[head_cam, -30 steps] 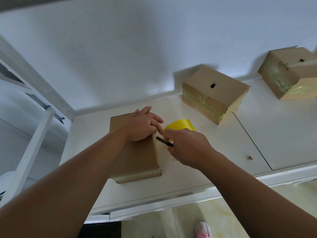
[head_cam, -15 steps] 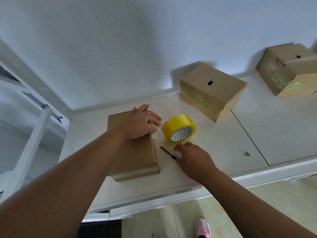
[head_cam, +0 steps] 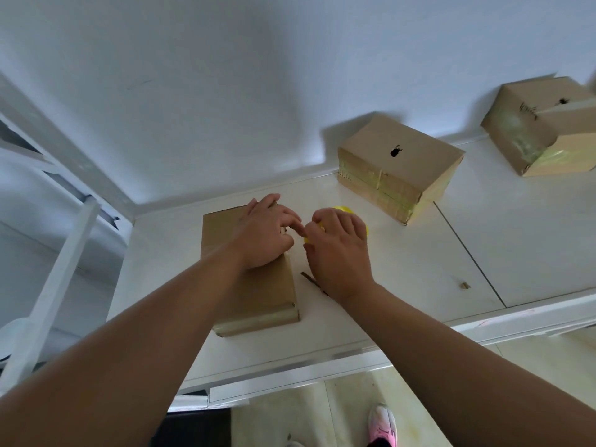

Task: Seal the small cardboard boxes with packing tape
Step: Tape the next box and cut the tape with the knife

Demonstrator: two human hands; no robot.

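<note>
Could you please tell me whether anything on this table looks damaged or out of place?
A small cardboard scrap lies loose on the table. The middle box has a dark hole or mark on top, and its side tape looks wrinkled.

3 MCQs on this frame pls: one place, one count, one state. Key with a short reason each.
1. Where is the yellow roll of packing tape relative to the flat brown cardboard box?
A on top of it
B beside its right edge, on the white table
C behind it, at the wall

2. How many cardboard boxes are in view?
A one
B five
C three

3. What state is the thin dark tool in?
A lying loose on the table
B standing upright on a box
C held in a fist

Key
1 B: the roll sits on the table under the right hand, right of the flat box.
2 C: the flat box, a taped box at the wall, another taped box far right.
3 A: it lies flat by the right wrist; the left hand rests on the flat box.
</note>
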